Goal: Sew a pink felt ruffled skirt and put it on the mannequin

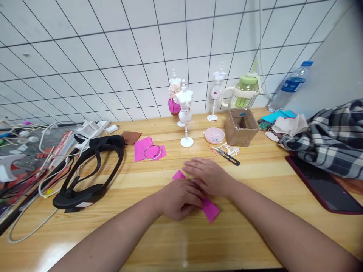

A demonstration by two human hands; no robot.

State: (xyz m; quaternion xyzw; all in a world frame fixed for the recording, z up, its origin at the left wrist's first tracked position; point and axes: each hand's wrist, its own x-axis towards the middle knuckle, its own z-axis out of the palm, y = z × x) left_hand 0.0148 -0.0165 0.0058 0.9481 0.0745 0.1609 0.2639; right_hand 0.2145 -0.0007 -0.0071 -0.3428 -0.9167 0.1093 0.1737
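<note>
A narrow pink strip (210, 210), thin like crepe paper or cloth, lies slantwise on the wooden table under both hands, one end showing at each side. My left hand (180, 198) has its fingers curled over the strip's middle, gripping it. Close against it, my right hand (209, 175) presses on the strip from the far side, its outer fingers extended and an inner finger bent down at the strip. The thumbs are mostly hidden. Beyond the hands stands a white mini dress form (185, 102). Black-handled snips (229, 156) lie past my right hand.
More pink pieces (143, 148) lie under a metal ring (152, 152). A pink dish (214, 135) with beads, a cardboard box (241, 130) and a green-lidded jug (246, 90) stand behind. A black headset (90, 173) sits left; a dark tablet (326, 185) lies right.
</note>
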